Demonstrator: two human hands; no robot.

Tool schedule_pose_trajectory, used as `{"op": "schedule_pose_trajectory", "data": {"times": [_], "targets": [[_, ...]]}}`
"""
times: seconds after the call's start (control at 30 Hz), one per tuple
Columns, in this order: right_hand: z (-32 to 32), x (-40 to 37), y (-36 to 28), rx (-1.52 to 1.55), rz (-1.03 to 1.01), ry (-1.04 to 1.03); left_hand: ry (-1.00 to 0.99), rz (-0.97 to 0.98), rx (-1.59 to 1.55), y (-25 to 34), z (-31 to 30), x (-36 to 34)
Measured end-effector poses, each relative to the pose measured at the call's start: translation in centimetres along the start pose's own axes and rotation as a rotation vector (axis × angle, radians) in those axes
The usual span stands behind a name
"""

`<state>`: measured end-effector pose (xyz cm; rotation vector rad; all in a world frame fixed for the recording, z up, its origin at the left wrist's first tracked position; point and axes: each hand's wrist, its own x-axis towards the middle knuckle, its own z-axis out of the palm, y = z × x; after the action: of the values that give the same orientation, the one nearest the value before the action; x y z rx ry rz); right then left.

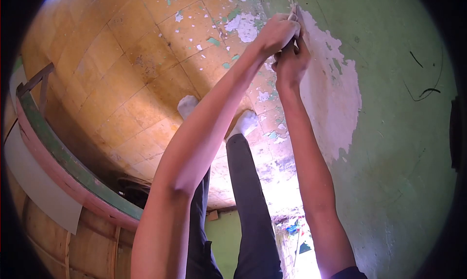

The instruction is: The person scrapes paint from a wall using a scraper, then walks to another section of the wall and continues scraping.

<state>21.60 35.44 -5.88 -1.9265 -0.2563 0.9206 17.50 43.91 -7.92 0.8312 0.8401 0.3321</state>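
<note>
My right hand (pixel 293 65) is closed around the dark handle of a scraper, its thin blade (pixel 298 15) pointing up at the wall. Just above, my left hand (pixel 279 34) is closed too, with its fingers pressed on the scraper near the blade. The blade's tip is at the upper edge of a bare whitish patch (pixel 335 94) in the green painted wall (pixel 399 133). My hands partly hide the tool, so its full shape cannot be made out.
Paint flakes (pixel 243 27) lie scattered over the orange tiled floor (pixel 131 55) along the wall's foot. My feet, one in a light sock (pixel 247 121), stand on the tiles. A green and pink wooden piece (pixel 73 152) is at the left. Dark curved marks (pixel 430 90) show on the wall.
</note>
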Motion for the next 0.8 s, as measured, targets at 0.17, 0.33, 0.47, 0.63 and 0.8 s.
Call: {"op": "schedule_pose_trajectory", "data": {"times": [0.17, 0.33, 0.47, 0.63, 0.8], "targets": [[-4.4, -6.2, -0.8, -0.073, 0.008, 0.064, -0.045, 0.168, 0.028, -4.0, 3.7, -4.6], [-12.0, -13.6, -3.1, -0.169, 0.029, 0.131, -0.139, 0.093, -0.047, -1.4, 10.7, -13.1], [-12.2, -12.0, 0.3, -0.166, -0.152, 0.101, -0.171, 0.011, -0.009, -0.4, 10.5, -12.1], [-9.6, -13.9, -2.5, -0.05, -0.052, 0.245, -0.172, 0.014, -0.03, 0.3, 10.3, -12.7], [-10.6, -12.5, -3.8, -0.066, 0.13, 0.114, -0.123, 0.015, -0.034, 0.8, 10.0, -11.3]]}}
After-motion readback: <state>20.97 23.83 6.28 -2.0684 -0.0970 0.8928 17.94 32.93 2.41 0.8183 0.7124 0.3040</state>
